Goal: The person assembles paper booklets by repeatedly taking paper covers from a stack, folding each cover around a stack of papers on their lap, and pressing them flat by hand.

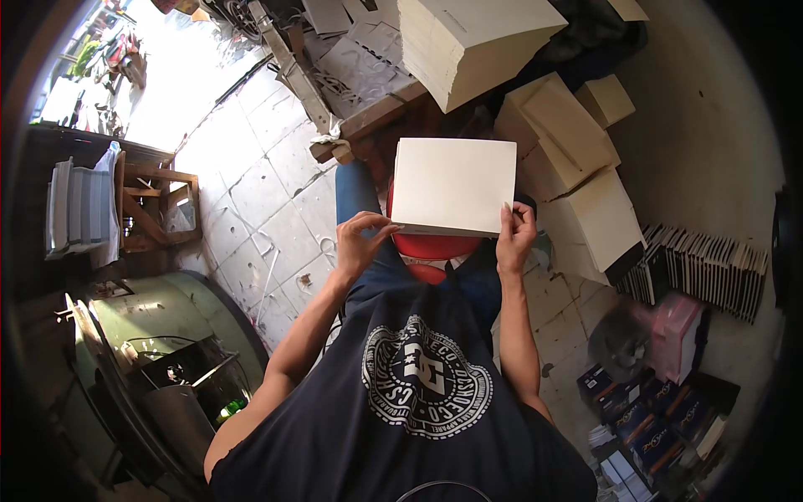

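Note:
A block of cream paper sheets [456, 184] lies in front of me over a red stool [435, 247], between my knees. My left hand [364, 241] is closed at its near left corner, thumb and fingertips pinching the edge. At the near right corner my right hand [516, 238] grips the block, with the thumb along the top and the other fingers curled at the side. The block's near edge faces me and shows as a thin dark side. Its underside is hidden.
Tall cream paper stacks [477, 42] stand ahead by a wooden bench [381, 113], with more stacks [577, 167] on the right. Dark-edged books [711, 268] and boxes [652, 427] sit farther right. A green machine [167, 326] and a wooden stool [159, 205] are left.

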`<state>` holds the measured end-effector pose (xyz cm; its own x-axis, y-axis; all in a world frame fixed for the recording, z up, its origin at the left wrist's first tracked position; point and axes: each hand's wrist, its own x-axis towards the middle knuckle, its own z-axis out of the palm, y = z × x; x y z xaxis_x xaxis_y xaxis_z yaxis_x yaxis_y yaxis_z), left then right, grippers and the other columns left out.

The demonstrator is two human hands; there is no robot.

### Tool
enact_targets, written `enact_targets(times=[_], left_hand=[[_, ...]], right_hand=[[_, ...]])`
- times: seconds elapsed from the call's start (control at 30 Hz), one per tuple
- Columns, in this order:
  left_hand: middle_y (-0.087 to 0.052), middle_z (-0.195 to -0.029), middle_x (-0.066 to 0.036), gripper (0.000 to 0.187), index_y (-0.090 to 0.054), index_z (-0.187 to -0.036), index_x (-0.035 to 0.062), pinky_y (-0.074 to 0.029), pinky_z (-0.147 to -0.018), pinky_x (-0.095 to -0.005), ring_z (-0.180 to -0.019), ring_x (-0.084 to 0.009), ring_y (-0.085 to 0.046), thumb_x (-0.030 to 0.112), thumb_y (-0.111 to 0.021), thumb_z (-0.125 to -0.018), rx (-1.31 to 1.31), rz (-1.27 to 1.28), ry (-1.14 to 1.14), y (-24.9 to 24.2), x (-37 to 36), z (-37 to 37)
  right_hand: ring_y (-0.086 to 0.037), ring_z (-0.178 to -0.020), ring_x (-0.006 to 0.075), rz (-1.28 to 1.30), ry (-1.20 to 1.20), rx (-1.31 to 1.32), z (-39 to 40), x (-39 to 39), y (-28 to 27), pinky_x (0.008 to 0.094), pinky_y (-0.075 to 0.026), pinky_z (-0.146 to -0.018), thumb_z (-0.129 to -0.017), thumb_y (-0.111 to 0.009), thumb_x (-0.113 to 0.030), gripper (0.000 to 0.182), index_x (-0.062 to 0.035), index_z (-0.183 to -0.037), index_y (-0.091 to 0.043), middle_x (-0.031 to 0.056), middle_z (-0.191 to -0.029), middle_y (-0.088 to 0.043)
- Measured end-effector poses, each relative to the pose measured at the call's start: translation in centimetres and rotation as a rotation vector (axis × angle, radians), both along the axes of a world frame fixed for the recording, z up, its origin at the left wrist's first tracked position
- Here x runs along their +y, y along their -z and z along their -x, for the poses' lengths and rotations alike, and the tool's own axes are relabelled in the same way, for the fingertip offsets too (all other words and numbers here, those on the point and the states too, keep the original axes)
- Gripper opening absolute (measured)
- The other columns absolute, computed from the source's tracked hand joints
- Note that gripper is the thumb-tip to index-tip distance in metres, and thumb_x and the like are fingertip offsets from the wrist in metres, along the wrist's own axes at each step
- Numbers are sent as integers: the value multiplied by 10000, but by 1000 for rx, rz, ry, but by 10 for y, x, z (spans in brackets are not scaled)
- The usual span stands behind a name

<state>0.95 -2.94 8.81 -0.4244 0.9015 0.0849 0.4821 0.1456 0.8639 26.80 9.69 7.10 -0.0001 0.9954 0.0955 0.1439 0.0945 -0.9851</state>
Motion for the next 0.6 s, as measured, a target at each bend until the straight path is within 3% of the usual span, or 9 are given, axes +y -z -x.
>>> enact_targets(times=[0.17, 0.27, 0.47, 0.6], left_hand=[[-732, -841, -83, 125, -771, -841, 46, -516, -660, -305, -735, -194, -694, 117, -840, -763, -39, 21, 68, 7, 6, 11], [-735, -802, -75, 158, -764, -826, 22, -508, -630, -295, -688, -157, -677, 138, -851, -764, -30, 38, 83, 1, 8, 12], [-673, -696, -18, 282, -751, -849, -22, -451, -598, -229, -651, -53, -562, 256, -784, -875, -362, 366, -68, -15, 10, 7], [-665, -643, -30, 369, -758, -871, -38, -442, -553, -254, -601, -51, -548, 331, -757, -888, -312, 322, -129, -10, 8, -2]], right_hand=[[-589, -770, 61, -12, -10, -48, 0, 1, -1, 214, -446, -692, -1007, -607, -149, 174, 9, -1011, -535, 55, -796, -680], [-603, -782, 72, -9, -13, -53, 0, 1, 0, 221, -453, -698, -1009, -603, -150, 178, 14, -1016, -532, 66, -806, -683], [-608, -777, 78, -20, -28, -91, -2, 3, 3, 224, -453, -686, -1010, -601, -155, 185, 15, -1021, -530, 75, -802, -684], [-585, -727, 71, -20, -36, -123, -3, 3, 0, 226, -439, -640, -1009, -602, -161, 189, 16, -1017, -536, 73, -775, -683]])
